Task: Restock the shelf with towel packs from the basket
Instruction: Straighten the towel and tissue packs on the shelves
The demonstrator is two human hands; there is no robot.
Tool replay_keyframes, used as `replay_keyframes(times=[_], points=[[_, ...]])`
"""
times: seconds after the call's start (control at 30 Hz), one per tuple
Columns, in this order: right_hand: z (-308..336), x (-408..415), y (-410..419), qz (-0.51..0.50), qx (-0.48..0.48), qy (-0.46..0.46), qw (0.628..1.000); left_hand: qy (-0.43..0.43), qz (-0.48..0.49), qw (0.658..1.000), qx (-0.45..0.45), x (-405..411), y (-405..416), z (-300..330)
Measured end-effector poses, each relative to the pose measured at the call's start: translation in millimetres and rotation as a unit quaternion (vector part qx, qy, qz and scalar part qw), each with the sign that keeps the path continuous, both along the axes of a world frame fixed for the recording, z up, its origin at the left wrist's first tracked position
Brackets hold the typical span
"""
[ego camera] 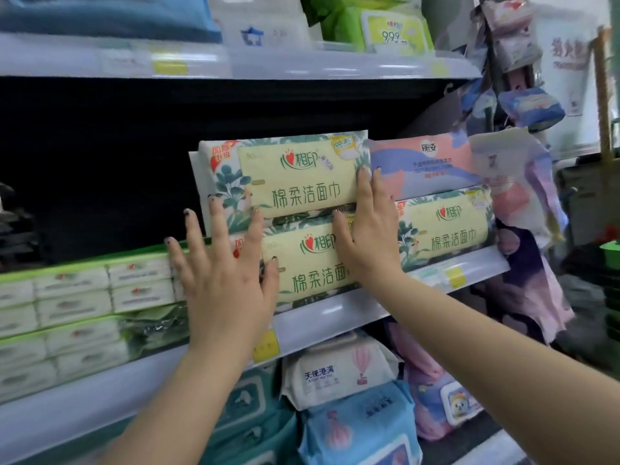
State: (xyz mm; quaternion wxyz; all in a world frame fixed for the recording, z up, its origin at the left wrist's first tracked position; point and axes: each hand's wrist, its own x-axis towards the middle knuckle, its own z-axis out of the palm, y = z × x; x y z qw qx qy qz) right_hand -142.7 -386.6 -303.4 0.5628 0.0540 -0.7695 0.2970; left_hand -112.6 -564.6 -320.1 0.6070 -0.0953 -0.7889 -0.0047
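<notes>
Two yellow-and-green leaf-print towel packs are stacked on the middle shelf (335, 313): an upper pack (288, 176) and a lower pack (312, 263). A third pack of the same kind (446, 229) sits to their right, under a pink and blue pack (419, 166). My left hand (224, 280) lies flat with spread, straight fingers against the left side of the stack. My right hand (369, 229) presses flat on the stack's right side, fingertips on the upper pack's right edge. The basket is out of view.
Green-banded white tissue bundles (77, 313) fill the shelf to the left. Behind them the shelf is dark. Wipe packs (339, 374) sit on the shelf below, more goods on the shelf above. Hanging packets (513, 45) and a patterned cloth (530, 246) are at the right.
</notes>
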Motion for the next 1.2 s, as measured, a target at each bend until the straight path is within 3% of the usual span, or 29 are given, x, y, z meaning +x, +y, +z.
replay_keyframes(times=[0.13, 0.47, 1.2], points=[[-4.9, -5.2, -2.5, -0.031, -0.010, 0.022, 0.999, -0.004, 0.002, 0.999, -0.046, -9.3, -15.2, -8.3], [-18.3, -12.6, -8.1, -0.060, -0.051, 0.084, 0.993, 0.019, -0.013, 0.999, -0.045, -12.8, -16.6, -16.5], [-20.3, -14.9, 1.1, -0.065, -0.019, 0.084, 0.994, 0.020, 0.006, 0.999, -0.041, -13.3, -13.2, -14.7]])
